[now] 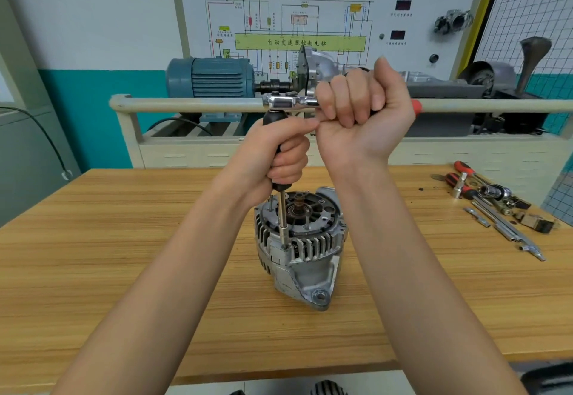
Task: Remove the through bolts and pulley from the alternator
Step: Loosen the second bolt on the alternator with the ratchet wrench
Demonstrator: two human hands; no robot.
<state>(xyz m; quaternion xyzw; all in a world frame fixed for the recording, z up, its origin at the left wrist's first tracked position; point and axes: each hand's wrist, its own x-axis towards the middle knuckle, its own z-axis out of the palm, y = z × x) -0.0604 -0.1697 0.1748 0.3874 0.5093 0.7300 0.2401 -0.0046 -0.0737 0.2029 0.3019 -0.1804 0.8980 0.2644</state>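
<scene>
A silver alternator (305,255) stands on end on the wooden table (124,239), its open rear face with the shaft stub up. A long driver shaft (282,217) runs straight down onto a through bolt (284,247) at the housing's rim. My left hand (279,155) grips the black handle of that driver. A chrome ratchet (288,102) sits on top of the handle. My right hand (361,106) is wrapped round the ratchet's handle, whose red end (417,106) sticks out to the right. The pulley is hidden under the alternator.
Loose tools lie at the table's right edge: red-handled drivers (462,177), sockets (496,193), extension bars (508,230). Behind the table stands a training rig with a rail (186,104), a blue motor (210,76) and a wiring board (294,22).
</scene>
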